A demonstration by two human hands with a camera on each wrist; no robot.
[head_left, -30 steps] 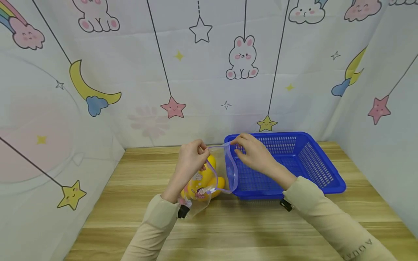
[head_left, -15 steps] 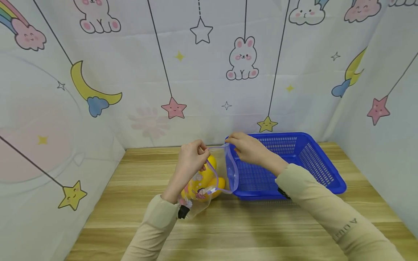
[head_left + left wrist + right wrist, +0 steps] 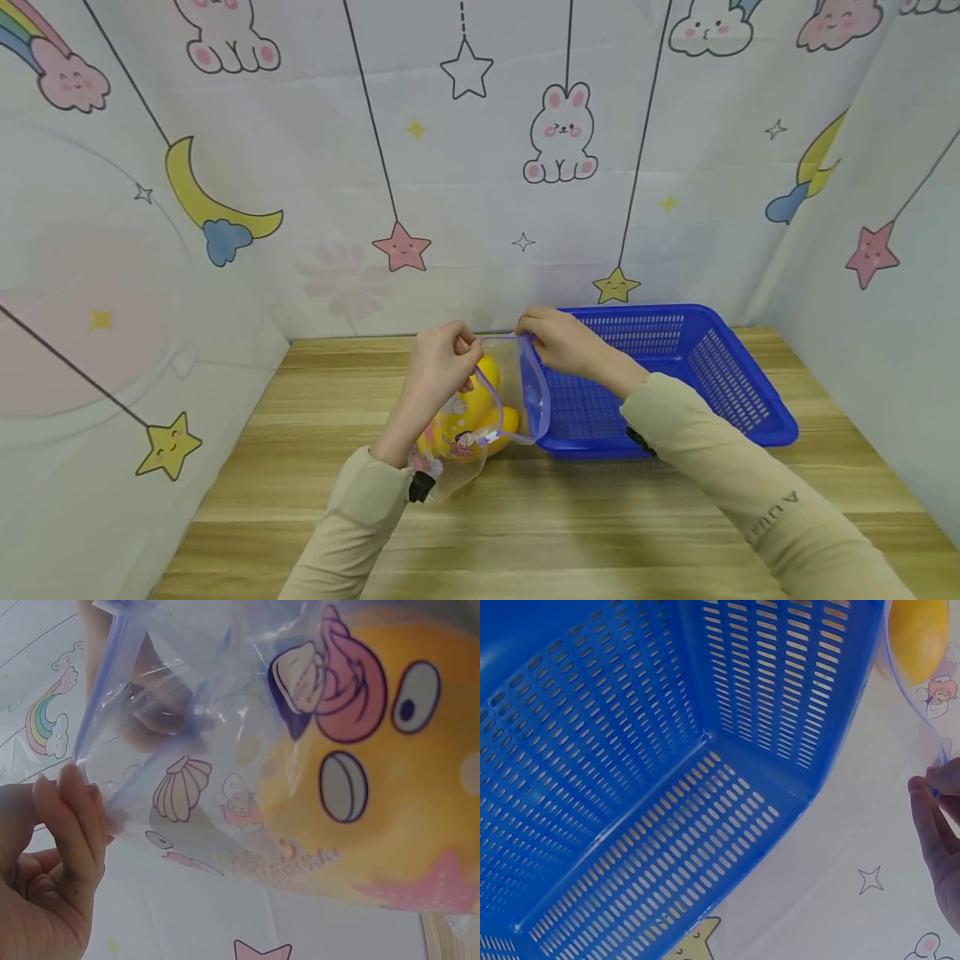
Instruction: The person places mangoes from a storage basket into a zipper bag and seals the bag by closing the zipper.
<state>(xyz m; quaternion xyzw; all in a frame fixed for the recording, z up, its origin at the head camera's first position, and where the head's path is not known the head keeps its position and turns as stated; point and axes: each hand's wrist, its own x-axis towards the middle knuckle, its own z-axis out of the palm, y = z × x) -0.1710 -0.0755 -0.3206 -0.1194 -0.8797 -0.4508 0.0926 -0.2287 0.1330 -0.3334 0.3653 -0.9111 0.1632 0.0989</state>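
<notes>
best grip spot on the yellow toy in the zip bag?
Likely the yellow toy's rounded top end, from above through the zip bag's mouth, which the left hand and right hand pinch open by the rim; printed film covers the rest of the toy.

I see the right hand point(image 3: 566, 343) slide left along the bag point(image 3: 487, 400) rim, off the basket point(image 3: 750, 417) edge; forearm swings inward.

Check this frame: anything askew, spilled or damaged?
Nothing stands out. Left hand and right hand each pinch one side of the clear zip bag, mouth open, yellow toy inside. The blue basket sits flat on the wooden table, with nothing visible in it. No spills or tears visible.
</notes>
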